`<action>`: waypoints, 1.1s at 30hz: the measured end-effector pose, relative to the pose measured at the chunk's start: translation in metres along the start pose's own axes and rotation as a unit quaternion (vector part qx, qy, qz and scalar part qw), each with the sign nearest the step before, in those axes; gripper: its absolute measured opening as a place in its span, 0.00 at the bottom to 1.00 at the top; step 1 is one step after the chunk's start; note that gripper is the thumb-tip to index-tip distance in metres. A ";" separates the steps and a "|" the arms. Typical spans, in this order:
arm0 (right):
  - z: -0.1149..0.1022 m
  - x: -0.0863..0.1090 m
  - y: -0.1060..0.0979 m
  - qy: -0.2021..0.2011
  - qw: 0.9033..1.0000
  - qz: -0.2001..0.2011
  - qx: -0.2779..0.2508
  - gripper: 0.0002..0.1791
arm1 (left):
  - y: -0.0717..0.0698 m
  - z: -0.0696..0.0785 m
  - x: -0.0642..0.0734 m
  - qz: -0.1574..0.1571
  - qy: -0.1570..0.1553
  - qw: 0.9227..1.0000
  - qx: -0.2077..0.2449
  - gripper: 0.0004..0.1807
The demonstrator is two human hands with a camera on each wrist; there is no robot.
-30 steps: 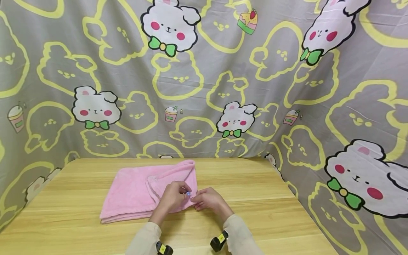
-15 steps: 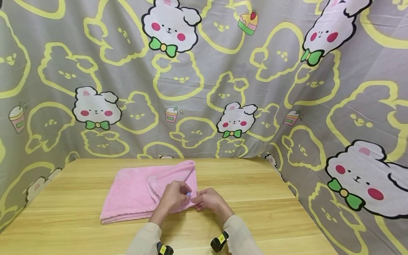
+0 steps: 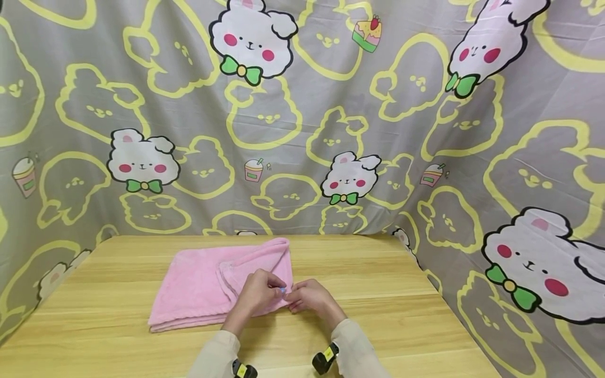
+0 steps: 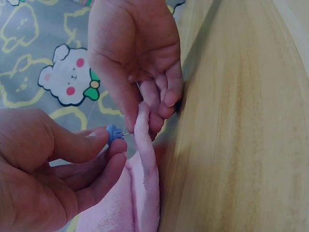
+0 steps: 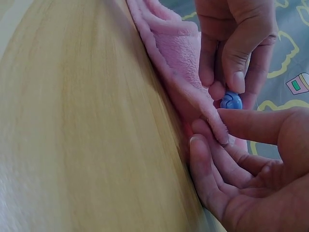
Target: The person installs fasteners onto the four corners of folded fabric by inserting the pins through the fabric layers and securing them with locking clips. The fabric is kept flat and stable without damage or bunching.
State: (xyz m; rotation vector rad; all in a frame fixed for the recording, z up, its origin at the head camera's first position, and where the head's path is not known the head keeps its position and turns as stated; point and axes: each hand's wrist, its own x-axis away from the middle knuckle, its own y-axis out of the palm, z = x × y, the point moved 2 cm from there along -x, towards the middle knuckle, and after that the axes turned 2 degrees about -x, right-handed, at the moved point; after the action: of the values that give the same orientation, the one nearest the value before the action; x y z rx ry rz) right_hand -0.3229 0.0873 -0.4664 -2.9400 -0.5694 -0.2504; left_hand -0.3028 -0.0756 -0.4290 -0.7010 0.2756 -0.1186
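A folded pink plush blanket (image 3: pixel 196 281) lies on the table, its right corner turned up. My left hand (image 3: pixel 257 291) pinches the blue head of a pin (image 4: pixel 115 135) between thumb and fingers. The pin's thin metal shaft points at the blanket's edge (image 4: pixel 145 140) and its tip meets the fabric; whether it goes in cannot be seen. My right hand (image 3: pixel 312 295) holds that edge between thumb and fingers, just to the right of the pin. In the right wrist view, the blue head (image 5: pixel 231 100) sits close behind the raised edge, partly covered by the left fingers.
A wood-grain table (image 3: pixel 378 304) extends on both sides of the blanket. Behind it and at the sides hangs a grey curtain (image 3: pixel 293 105) with a cartoon print. A black wrist camera (image 3: pixel 325 358) is strapped on each sleeve.
My left hand has shifted slightly right with the pin, toward the right fingers. The right hand and the blanket look unmoved.
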 end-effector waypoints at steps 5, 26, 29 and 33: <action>0.001 -0.001 -0.001 0.000 1.000 -0.002 -0.001 0.05 | -0.001 0.000 0.000 0.002 0.004 1.000 0.005 0.07; 0.000 -0.001 -0.005 0.010 0.999 -0.042 -0.029 0.21 | 0.000 -0.003 0.000 0.007 0.006 1.000 0.021 0.06; 0.000 -0.002 -0.005 0.010 0.999 -0.043 -0.031 0.21 | -0.001 -0.002 0.000 0.006 0.006 1.000 0.021 0.06; 0.000 -0.002 -0.005 0.009 0.998 -0.047 -0.033 0.21 | -0.001 -0.002 0.001 0.007 0.011 1.000 0.019 0.05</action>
State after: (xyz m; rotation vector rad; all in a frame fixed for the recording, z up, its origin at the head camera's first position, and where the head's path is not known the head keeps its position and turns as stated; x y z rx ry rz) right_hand -0.3265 0.0908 -0.4667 -2.9740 -0.7118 -0.3128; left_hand -0.3023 -0.0777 -0.4303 -0.6596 0.2978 -0.1179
